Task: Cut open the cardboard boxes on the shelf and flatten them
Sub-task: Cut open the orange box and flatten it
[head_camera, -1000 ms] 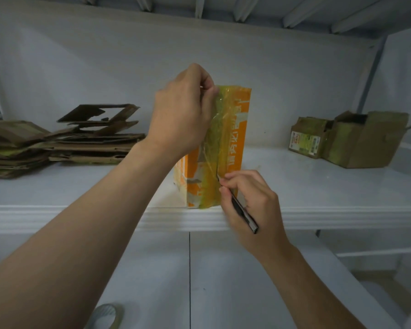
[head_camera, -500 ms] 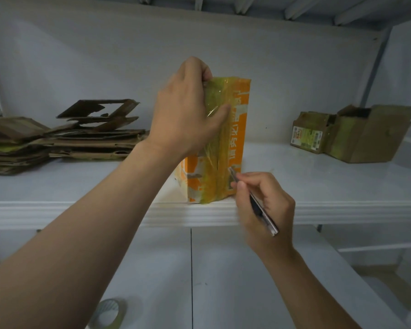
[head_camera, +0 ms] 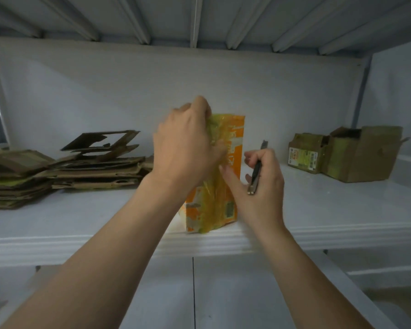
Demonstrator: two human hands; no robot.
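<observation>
1. Orange box [head_camera: 237,138] stands upright at the front edge of the white shelf [head_camera: 330,210], wrapped in yellowish tape.
2. Left hand [head_camera: 183,148] has its fingers curled over the box's top left corner, gripping it.
3. Right hand [head_camera: 263,186] is clamped round a black cutter [head_camera: 256,172], tip up, just right of the box. One finger seems to touch the box front, but it's blurry.
4. Flattened cardboard stack [head_camera: 81,172] sits far left on the shelf.
5. Open brown box [head_camera: 365,157] and small labelled box [head_camera: 306,153] sit far right, touching each other.

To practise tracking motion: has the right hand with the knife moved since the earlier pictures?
Yes. The right hand has risen: before it overlapped the shelf's front lip; now it sits above it, beside the orange box, knife pointing up.
</observation>
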